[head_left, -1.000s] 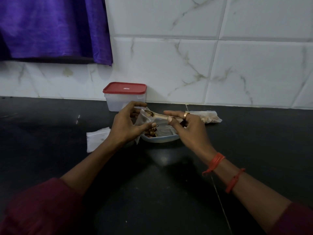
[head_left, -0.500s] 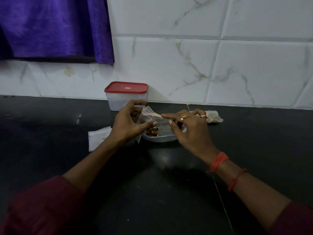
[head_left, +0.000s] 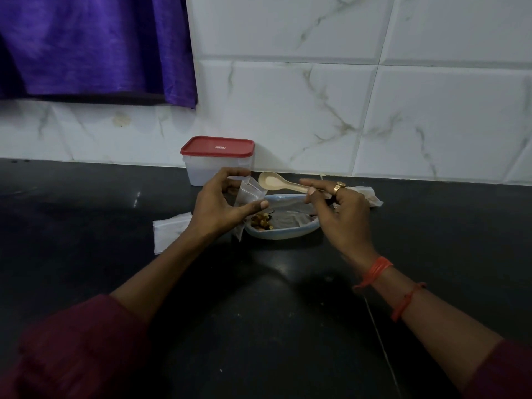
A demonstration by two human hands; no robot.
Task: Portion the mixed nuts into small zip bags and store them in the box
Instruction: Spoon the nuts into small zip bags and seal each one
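Observation:
My left hand (head_left: 218, 205) holds a small clear zip bag (head_left: 250, 194) with its mouth pinched wide, just above the left end of a pale blue dish (head_left: 283, 233). A small heap of mixed nuts (head_left: 261, 220) lies in the dish's left part. My right hand (head_left: 339, 211) grips the handle of a cream spoon (head_left: 273, 181); its empty bowl faces up, level with the bag's mouth and just to its right. The storage box (head_left: 217, 161), translucent with a red lid on, stands behind against the wall.
A flat stack of spare clear bags (head_left: 169, 230) lies on the black counter (head_left: 259, 312) left of the dish. Another bag with nuts inside (head_left: 371, 197) lies behind my right hand. White marble tiles and a purple curtain (head_left: 95, 44) rise behind.
The spoon has come out of the bag's mouth and now sits beside it with its empty bowl facing up. My left hand still holds the bag over the dish.

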